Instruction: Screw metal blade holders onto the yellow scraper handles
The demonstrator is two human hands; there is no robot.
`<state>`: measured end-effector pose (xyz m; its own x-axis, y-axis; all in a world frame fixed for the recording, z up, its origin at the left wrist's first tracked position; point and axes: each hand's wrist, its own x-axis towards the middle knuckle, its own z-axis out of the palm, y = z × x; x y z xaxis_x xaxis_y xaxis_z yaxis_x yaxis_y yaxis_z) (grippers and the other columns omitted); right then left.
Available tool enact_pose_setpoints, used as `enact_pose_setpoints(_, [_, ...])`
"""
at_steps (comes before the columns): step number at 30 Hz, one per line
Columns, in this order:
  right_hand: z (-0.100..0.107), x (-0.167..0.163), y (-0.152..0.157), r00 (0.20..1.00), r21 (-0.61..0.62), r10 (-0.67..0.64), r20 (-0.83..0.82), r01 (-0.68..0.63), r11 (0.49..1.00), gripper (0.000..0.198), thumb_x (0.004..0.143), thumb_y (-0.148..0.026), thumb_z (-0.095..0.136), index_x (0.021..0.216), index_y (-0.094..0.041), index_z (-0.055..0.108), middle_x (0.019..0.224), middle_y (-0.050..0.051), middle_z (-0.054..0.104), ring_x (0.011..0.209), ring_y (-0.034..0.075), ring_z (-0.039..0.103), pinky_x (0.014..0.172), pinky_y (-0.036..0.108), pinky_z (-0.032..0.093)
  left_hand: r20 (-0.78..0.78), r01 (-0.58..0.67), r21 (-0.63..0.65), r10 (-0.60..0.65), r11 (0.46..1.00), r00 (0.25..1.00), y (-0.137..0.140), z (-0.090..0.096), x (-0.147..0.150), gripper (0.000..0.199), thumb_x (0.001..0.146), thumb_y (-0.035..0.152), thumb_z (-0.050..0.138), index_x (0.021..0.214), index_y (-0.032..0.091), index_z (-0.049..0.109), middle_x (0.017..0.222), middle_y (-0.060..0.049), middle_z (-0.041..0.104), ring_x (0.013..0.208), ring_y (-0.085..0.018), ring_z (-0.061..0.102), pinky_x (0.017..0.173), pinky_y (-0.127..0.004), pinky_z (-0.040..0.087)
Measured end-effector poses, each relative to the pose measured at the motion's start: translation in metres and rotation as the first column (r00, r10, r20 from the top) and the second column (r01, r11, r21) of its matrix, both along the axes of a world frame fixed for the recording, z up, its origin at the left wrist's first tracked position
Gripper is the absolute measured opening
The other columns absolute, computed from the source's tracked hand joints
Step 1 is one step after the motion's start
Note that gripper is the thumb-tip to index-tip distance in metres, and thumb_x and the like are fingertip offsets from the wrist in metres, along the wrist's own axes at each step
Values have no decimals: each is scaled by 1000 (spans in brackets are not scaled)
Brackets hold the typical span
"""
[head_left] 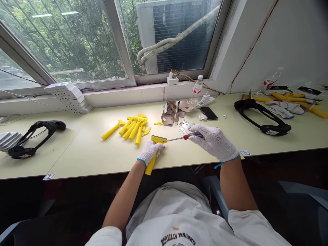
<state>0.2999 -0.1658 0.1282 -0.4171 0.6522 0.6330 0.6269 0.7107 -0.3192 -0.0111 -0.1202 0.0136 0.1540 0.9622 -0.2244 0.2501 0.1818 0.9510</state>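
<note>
Over the near edge of the pale-green desk (84,150), a yellow plastic T-shaped scraper (159,139) is resting in the white-knit-gloved left hand (150,151), fingers wrapping its handle. The similarly gloved right hand (212,141) is gripping a red-collared metal screwdriver (186,137), its tip meeting the scraper's head; fastening seems unfinished. Toward the desk's far edge, yellow plastic scraper pieces (131,128) are lying heaped, their completion unclear, while tiny loose screws (183,123) are apparently awaiting use.

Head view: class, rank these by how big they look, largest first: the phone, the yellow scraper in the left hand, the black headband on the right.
1. Black headband
2. Yellow scraper, partly covered by the left hand
3. Phone
</note>
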Motion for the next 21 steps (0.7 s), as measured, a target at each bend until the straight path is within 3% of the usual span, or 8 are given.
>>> enact_pose_setpoints(3, [4,0,-2,996,-66,85,-13,-86,994,13,105,-17,64,117,-22,62,107,5,71,93,17,70,87,31,57,2,1,-1,-1,1000,1000,0,-1,0,27,79,40,74,84,14,79,51,-2,58,47,-16,51,52,-30,39])
enact_pose_setpoints(6, [10,0,-2,993,-39,117,-8,-117,992,9,107,-15,59,111,-22,64,102,5,67,90,16,65,84,31,54,17,-5,-7,5,1000,1000,0,-1,1,26,77,39,75,85,14,79,53,-2,60,46,-16,50,52,-30,38])
enact_pose_setpoints(12, [6,1,0,997,6,79,-11,-79,997,8,105,-19,68,110,-23,72,100,3,73,84,15,67,78,29,52,20,25,11,-25,1000,999,-2,3,0,25,80,39,73,83,14,79,50,-2,58,46,-16,51,53,-30,39])
enact_pose_setpoints(21, [0,-4,-2,992,-79,23,-122,-32,996,16,94,-31,85,103,-22,75,87,-2,79,69,13,76,66,25,57,-1,38,18,-38,999,999,-5,8,1,27,82,40,73,85,14,79,49,-2,57,46,-16,51,54,-30,39])
